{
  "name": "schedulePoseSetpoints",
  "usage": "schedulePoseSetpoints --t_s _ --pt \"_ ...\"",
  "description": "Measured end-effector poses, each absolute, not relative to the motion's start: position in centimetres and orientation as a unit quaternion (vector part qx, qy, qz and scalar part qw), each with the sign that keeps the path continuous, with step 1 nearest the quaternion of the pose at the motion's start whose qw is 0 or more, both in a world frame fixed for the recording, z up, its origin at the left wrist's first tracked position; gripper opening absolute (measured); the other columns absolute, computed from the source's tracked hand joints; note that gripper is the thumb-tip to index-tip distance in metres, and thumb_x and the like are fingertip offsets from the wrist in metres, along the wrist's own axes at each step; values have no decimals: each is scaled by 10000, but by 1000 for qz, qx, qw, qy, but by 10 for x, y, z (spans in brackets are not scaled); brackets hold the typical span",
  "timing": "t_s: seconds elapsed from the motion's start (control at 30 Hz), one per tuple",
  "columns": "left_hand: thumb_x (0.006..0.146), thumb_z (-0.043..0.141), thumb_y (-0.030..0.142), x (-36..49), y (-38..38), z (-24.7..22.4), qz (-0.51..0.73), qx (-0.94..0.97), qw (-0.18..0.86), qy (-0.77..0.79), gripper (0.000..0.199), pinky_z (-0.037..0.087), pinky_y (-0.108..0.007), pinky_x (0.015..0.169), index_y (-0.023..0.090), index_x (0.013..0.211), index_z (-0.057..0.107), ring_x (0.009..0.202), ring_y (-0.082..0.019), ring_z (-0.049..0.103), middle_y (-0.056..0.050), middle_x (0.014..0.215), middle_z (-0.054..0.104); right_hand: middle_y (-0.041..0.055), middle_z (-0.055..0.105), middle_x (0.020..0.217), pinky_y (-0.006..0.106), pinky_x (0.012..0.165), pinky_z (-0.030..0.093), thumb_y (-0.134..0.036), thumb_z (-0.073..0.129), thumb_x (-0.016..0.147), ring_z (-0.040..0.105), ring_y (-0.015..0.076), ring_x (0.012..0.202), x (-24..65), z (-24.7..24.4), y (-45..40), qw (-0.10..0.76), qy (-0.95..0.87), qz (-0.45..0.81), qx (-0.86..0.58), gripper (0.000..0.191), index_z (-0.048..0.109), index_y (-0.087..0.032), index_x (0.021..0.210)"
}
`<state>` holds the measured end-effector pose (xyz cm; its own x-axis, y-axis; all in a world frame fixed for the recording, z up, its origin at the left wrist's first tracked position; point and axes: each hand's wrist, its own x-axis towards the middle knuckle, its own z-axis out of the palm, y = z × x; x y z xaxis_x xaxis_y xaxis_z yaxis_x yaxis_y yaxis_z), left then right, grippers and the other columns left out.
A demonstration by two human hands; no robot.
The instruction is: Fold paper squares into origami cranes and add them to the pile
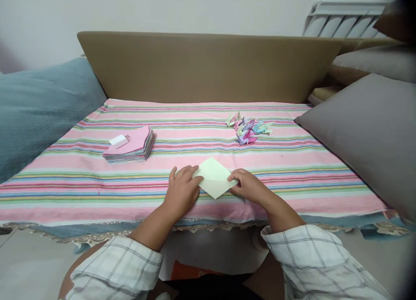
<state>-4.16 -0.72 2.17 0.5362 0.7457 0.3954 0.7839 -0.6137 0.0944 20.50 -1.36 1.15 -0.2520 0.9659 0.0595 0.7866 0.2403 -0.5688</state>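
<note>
A pale green sheet of paper [215, 175] lies turned like a diamond, with a crease running across its middle. Its left corner is pinched between the thumb and fingers of my left hand [183, 186]. At the opposite corner, my right hand [248, 185] grips the paper between thumb and bent fingers. Beyond the sheet, to the right, sits a small heap of folded paper cranes [248, 129] in pink, purple, blue and pale green. A thick stack of coloured paper [130, 146], pink on top, stands to the left of my hands.
A white plug adapter [119, 141] rests on the stack. Striped cloth [182, 131] covers the seat under everything. A brown backrest [208, 68] rises behind, with a blue cushion [48, 109] at left and a grey cushion [367, 135] at right.
</note>
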Motion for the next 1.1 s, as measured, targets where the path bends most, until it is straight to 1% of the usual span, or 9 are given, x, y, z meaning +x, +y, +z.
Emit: schedulePoseSetpoints --t_s 0.13,0.2,0.27,0.37,0.47,0.57,0.73,0.97,1.1 --pt "776 589 215 -33 -20 20 -212 -905 54 -364 231 184 -588 1041 292 992 618 1156 -271 476 -34 1258 570 69 599 978 310 850 431 -198 680 656 550 208 974 202 11 -13 212 -741 226 -596 339 639 -175 992" --pt "796 572 215 -32 -20 19 -217 -907 66 -355 128 282 -536 990 284 879 642 1056 -247 520 -9 1202 610 82 590 1025 307 863 434 -205 693 646 548 209 996 202 11 -14 222 -728 240 -602 402 631 -162 1041" --pt "803 558 203 -34 -16 17 -213 -904 79 -363 119 386 -464 860 275 799 652 951 -235 538 3 1147 640 91 576 1066 299 859 443 -230 711 637 554 205 996 202 14 -16 229 -715 262 -607 464 618 -154 1085" --pt "800 534 162 -39 -8 16 -199 -896 102 -384 167 418 -385 705 266 786 664 852 -229 538 0 1097 660 89 572 1088 286 790 474 -320 709 665 584 184 914 206 22 -19 235 -700 301 -604 488 613 -167 1118" --pt "787 515 120 -42 -2 14 -175 -896 111 -393 199 426 -356 660 242 800 672 783 -214 542 -17 1070 666 85 605 1072 301 786 475 -400 598 780 593 187 905 211 25 -20 245 -703 307 -593 363 649 -185 1068" --pt "782 505 115 -40 -2 13 -156 -903 95 -390 216 445 -349 673 225 861 673 770 -203 551 -38 1056 665 82 633 1057 321 830 459 -388 516 841 590 199 949 213 22 -20 248 -709 294 -591 312 670 -196 1032" --pt "783 451 72 -34 -9 11 -176 -915 60 -359 346 460 -356 754 240 1011 650 846 -202 555 -35 1103 649 89 642 1069 323 814 456 -387 511 832 595 208 932 211 20 -18 228 -705 280 -610 341 654 -187 1068" --pt "734 515 101 -38 -8 14 -161 -918 24 -361 283 471 -357 731 243 915 680 816 -201 576 -50 1072 656 15 692 852 284 731 454 -325 481 831 608 197 840 211 24 -19 224 -715 292 -595 247 684 -226 932" --pt "776 527 150 -44 -4 12 -165 -920 13 -354 209 485 -355 777 228 897 679 866 -202 608 -47 1032 672 13 696 883 281 718 458 -345 472 836 615 192 828 212 22 -20 224 -706 309 -597 260 679 -227 940"
